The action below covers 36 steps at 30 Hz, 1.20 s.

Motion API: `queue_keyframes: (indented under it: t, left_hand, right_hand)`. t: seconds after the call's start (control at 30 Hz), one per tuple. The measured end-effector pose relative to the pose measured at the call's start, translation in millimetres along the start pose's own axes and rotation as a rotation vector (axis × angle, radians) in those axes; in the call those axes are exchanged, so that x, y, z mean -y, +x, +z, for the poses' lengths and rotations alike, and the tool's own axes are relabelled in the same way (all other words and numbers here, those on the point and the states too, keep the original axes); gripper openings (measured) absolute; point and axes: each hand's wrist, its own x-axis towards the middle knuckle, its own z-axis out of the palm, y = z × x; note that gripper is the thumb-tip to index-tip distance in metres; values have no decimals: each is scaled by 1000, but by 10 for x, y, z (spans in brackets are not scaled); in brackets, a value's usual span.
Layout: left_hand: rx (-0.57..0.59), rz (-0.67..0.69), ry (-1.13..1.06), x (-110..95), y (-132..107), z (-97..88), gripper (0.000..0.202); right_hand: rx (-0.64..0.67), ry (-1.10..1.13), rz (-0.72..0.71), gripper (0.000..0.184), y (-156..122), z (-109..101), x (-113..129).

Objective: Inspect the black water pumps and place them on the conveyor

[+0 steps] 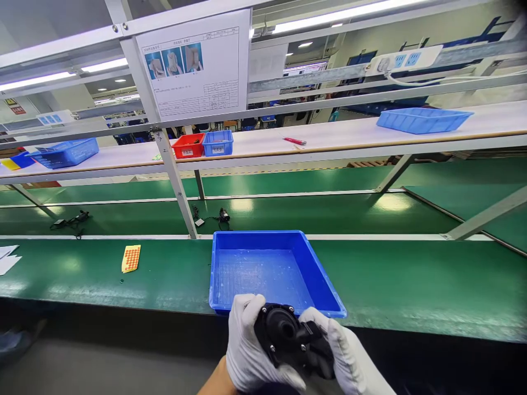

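Observation:
Both hands wear white gloves. My left hand is closed around the left side of a black pump housing, a rounded plastic body with a round port in its middle and several silver screws at its rim. My right hand grips its right end, by a short side spout. The housing is held up in front of the near edge of a blue tray, which lies on the green bench. Part of the housing's underside is hidden by my fingers.
On the green bench lie a sheet of orange round stickers and white papers. Black adapters rest farther back. The shelf above bears a red bin, a blue bin and a red cutter knife. A metal post stands behind the tray.

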Motion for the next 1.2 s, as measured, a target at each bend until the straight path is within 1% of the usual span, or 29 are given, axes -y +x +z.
queue_keyframes:
  t: [0.13, 0.23, 0.33, 0.47, 0.53, 0.67, 0.8, 0.9, 0.97, 1.07, 1.2]
  left_hand:
    - [-35, 31, 43, -12, 4, -10, 126]
    - [-54, 32, 48, -13, -15, -9, 126]
    - [-58, 1, 40, -21, -33, -12, 124]
    - [-40, -37, 37, -29, -48, -30, 125]
    - [-35, -48, 32, -19, -57, -35, 125]
    - [-45, -55, 10, 26, -62, -31, 126]
    - [-40, -44, 13, 56, -33, -35, 123]
    - [-28, -50, 27, 72, -23, -44, 125]
    - [-16, -62, 32, 83, -27, -48, 128]
    - [-9, -67, 24, 95, -30, -49, 127]
    - [-26, -48, 11, 104, -15, -46, 124]
  right_hand:
    - [83, 97, 60, 67, -2, -2, -14]
    - [61, 125, 95, 67, -17, 23, 37]
    - [40, 151, 115, 65, -22, 53, 119]
    - [57, 192, 180, 65, -12, 80, 203]
    - [71, 198, 185, 66, -1, 79, 212]
    - [124, 210, 161, 66, 41, 53, 135]
    - [182, 236, 121, 60, 80, 30, -3]
    - [196, 240, 114, 59, 88, 35, -24]
    - [186, 231, 138, 61, 87, 47, 24]
    - [109, 195, 179, 64, 93, 64, 127]
    - [52, 129, 157, 67, 121, 76, 159]
